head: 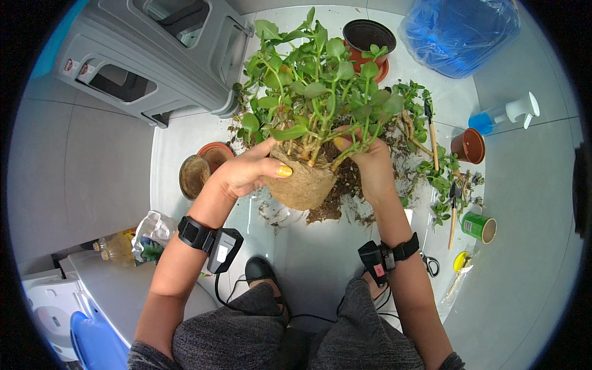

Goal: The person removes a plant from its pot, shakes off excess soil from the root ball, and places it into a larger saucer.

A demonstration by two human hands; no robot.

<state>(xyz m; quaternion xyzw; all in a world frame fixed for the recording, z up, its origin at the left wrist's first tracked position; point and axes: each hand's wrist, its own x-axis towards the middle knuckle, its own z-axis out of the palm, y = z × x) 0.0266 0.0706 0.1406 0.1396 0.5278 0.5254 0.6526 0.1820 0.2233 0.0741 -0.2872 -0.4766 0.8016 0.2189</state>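
A leafy succulent plant (319,88), with its compact root ball of soil (303,185) bare of any pot, is held up above the floor. My left hand (252,171) grips the root ball's left side, thumb across its front. At the right side of the plant, my right hand (367,150) has its fingers among the lower stems, partly hidden by leaves; whether it grips a stem or the soil edge is unclear. Loose dark soil (344,203) lies on the floor beneath and right of the root ball.
Right: cut stems (437,171), a small rake (432,134), a small shovel (453,212), a brown pot (468,145), a spray bottle (504,113), a green can (478,227), scissors (431,266). Behind stands a black pot (369,37). Left: terracotta-coloured saucers (215,155) and grey plastic stools (152,60).
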